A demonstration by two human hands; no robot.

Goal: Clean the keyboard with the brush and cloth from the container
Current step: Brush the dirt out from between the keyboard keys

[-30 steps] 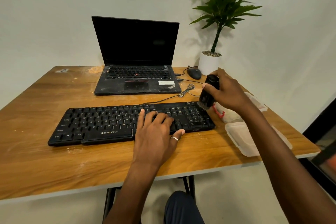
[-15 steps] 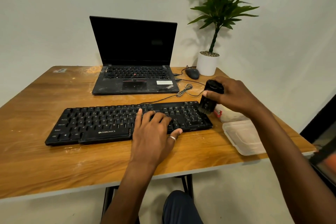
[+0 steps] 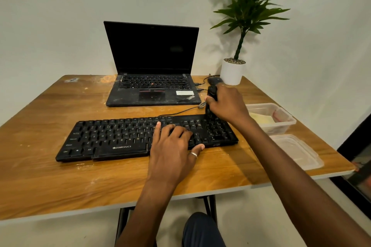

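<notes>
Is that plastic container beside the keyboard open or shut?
Open. The container shows its contents from above, and its lid lies flat beside it.

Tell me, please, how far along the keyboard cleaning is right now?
Done: the container is open, its lid lies beside it, and the brush is out. In hand: the right hand grips the brush at the right end of the keyboard, while the left hand rests on the keys. Left: brushing the rest of the keys, it seems, and wiping with the cloth, which lies in the container.
</notes>
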